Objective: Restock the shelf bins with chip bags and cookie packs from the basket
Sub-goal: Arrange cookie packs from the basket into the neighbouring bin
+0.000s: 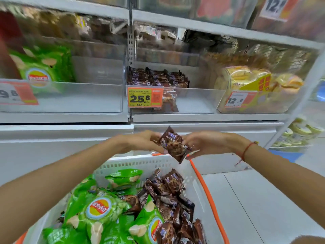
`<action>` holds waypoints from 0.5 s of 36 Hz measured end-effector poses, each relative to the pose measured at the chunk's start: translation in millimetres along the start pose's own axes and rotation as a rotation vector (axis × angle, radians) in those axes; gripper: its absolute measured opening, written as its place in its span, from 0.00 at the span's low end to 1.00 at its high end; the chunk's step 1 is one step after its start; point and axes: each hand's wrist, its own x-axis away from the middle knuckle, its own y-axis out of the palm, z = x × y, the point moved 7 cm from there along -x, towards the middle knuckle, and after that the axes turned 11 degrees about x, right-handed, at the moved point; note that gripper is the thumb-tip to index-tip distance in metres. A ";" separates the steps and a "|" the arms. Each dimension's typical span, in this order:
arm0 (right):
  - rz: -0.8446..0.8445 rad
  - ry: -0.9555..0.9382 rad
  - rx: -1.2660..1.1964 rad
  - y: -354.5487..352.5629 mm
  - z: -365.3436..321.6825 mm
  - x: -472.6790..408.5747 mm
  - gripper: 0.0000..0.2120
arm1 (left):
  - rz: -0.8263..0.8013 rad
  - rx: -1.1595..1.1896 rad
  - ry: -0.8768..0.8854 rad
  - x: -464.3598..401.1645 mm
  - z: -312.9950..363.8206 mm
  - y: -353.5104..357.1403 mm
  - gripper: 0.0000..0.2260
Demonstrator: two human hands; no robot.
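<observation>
Basket (133,164): chips, cookies. Cookie pack (173,144) above its far rim, pinched by left hand (140,141) and right hand (202,143). Best lifted flat into cookie bin (193,99).

Single head-worn wide-angle view, facing forward and down, close over the basket (133,164), shelf bins (84,95) near ahead

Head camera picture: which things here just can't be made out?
All in the head view:
- Top shelf goods: blurred, cut off by the top edge.
- Basket: near end cut off by the bottom edge.
- Left price tag: cut off by the left edge.
- Cookie pack print: too small.
</observation>
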 end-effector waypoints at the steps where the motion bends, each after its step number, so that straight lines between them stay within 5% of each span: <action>1: 0.030 -0.030 -0.055 -3.7 -6.2 5.0 0.15 | 0.018 0.023 0.015 4.2 8.5 -5.1 0.17; 3: 0.109 -0.087 -0.116 -9.6 -17.6 14.1 0.07 | 0.042 0.059 0.043 11.0 22.1 -12.5 0.14; 18: 0.717 -0.242 0.342 -46.0 -81.2 31.4 0.22 | 0.386 0.270 0.215 17.8 62.5 -43.4 0.07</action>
